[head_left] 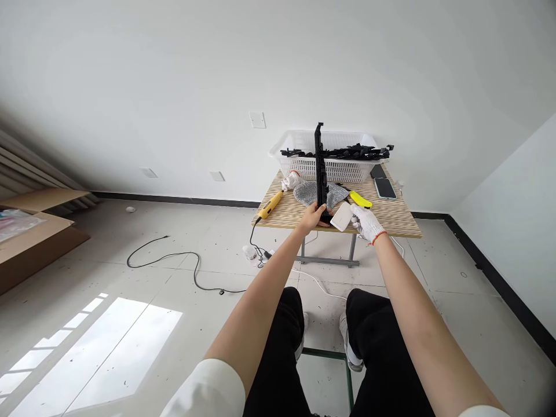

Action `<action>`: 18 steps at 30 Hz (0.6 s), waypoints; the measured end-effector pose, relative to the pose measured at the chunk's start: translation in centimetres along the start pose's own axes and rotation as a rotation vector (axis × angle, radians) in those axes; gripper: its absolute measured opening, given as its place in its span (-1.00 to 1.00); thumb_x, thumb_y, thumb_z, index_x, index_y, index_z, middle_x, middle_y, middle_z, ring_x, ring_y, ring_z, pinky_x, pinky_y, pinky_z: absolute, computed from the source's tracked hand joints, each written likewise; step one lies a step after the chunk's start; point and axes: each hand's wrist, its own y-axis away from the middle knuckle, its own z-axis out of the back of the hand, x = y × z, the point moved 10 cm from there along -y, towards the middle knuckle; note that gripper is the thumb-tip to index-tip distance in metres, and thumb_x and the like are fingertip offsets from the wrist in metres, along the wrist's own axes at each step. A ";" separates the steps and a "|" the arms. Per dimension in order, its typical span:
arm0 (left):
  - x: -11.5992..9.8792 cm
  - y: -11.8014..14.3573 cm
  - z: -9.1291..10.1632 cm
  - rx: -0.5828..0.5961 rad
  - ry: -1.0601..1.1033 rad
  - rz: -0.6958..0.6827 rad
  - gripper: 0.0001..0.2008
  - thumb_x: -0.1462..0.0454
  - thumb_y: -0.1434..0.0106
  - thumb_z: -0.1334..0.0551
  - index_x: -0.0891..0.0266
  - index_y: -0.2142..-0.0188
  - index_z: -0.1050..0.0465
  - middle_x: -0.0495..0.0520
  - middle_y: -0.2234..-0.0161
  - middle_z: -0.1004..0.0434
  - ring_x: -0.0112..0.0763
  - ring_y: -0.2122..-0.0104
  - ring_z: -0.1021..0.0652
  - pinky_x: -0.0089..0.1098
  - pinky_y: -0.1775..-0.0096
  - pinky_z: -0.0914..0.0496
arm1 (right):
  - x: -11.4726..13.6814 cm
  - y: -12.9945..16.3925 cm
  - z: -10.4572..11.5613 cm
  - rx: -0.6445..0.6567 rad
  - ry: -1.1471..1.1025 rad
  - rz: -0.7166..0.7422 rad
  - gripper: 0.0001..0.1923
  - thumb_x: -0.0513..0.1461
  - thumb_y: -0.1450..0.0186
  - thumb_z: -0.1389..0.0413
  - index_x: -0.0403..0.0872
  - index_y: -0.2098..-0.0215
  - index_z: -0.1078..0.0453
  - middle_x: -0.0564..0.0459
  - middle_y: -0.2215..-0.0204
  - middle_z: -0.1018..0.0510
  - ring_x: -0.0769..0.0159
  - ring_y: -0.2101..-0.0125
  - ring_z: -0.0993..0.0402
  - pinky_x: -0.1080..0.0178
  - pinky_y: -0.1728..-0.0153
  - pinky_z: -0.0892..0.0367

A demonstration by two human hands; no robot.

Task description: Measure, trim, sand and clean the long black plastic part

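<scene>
Yellow tool [271,205] lies at the table's [399,223] left edge, untouched. Left hand [313,216], bare, is closed round the foot of a black strip [320,168] stood upright on the table. It is long, narrow and ribbed. Gloved right hand [366,222] pinches a white block [341,216] just beside the strip's base. Step looks like rubbing down the strip; next needs block pressed flat on it. Basket [299,165] behind holds more strips.

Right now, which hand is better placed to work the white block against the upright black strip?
Right. The gloved right hand already holds the white block beside the black strip; the bare left hand grips the strip's base, holding it upright.
</scene>
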 end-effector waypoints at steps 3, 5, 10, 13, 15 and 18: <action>-0.1 0.1 0.0 0.005 -0.004 0.007 -0.77 0.14 -0.39 -0.19 0.27 0.11 -0.33 0.20 0.13 -0.60 -0.16 0.11 -0.61 -0.26 0.37 -0.62 | 0.0 0.1 0.1 -0.008 -0.011 0.008 -0.74 -0.15 -0.20 -0.31 -0.06 0.39 -0.31 0.22 0.62 -0.35 0.59 0.69 -0.23 0.57 0.77 -0.09; -0.1 0.1 0.0 0.011 -0.011 0.013 -0.77 0.15 -0.39 -0.19 0.27 0.10 -0.34 0.20 0.13 -0.60 -0.17 0.11 -0.61 -0.26 0.37 -0.62 | -0.2 0.1 0.0 0.006 0.002 -0.012 -0.73 -0.16 -0.18 -0.33 -0.07 0.39 -0.32 0.20 0.62 -0.38 0.59 0.70 -0.22 0.56 0.79 -0.07; 0.0 0.1 0.0 0.025 -0.039 0.019 -0.77 0.17 -0.38 -0.20 0.27 0.08 -0.36 0.19 0.12 -0.60 -0.23 0.15 -0.61 -0.33 0.38 -0.62 | -0.3 0.2 0.0 0.010 -0.001 -0.010 -0.71 -0.14 -0.17 -0.34 -0.07 0.38 -0.33 0.19 0.62 -0.39 0.59 0.71 -0.21 0.55 0.79 -0.05; 0.1 0.0 0.0 0.031 -0.059 0.013 -0.80 0.19 -0.38 -0.20 0.28 0.10 -0.37 0.20 0.13 -0.60 -0.26 0.18 -0.61 -0.38 0.42 -0.59 | -0.3 0.2 -0.4 0.029 0.000 -0.006 -0.71 -0.13 -0.17 -0.35 -0.08 0.40 -0.33 0.19 0.62 -0.39 0.58 0.70 -0.23 0.55 0.79 -0.05; 0.1 -0.1 0.0 0.031 -0.073 0.006 -0.82 0.22 -0.38 -0.19 0.29 0.11 -0.37 0.20 0.13 -0.60 -0.28 0.21 -0.61 -0.42 0.46 -0.57 | -0.4 0.2 -0.4 0.033 0.004 -0.008 -0.69 -0.12 -0.16 -0.36 -0.07 0.41 -0.32 0.18 0.62 -0.39 0.57 0.70 -0.23 0.55 0.80 -0.04; 0.0 -0.2 0.1 0.029 -0.090 -0.008 -0.84 0.25 -0.36 -0.21 0.30 0.13 -0.38 0.21 0.13 -0.60 -0.30 0.23 -0.61 -0.45 0.48 -0.55 | -0.3 0.2 -0.2 0.014 0.004 -0.001 -0.66 -0.09 -0.16 -0.35 -0.06 0.43 -0.29 0.19 0.63 -0.38 0.58 0.71 -0.21 0.54 0.81 -0.03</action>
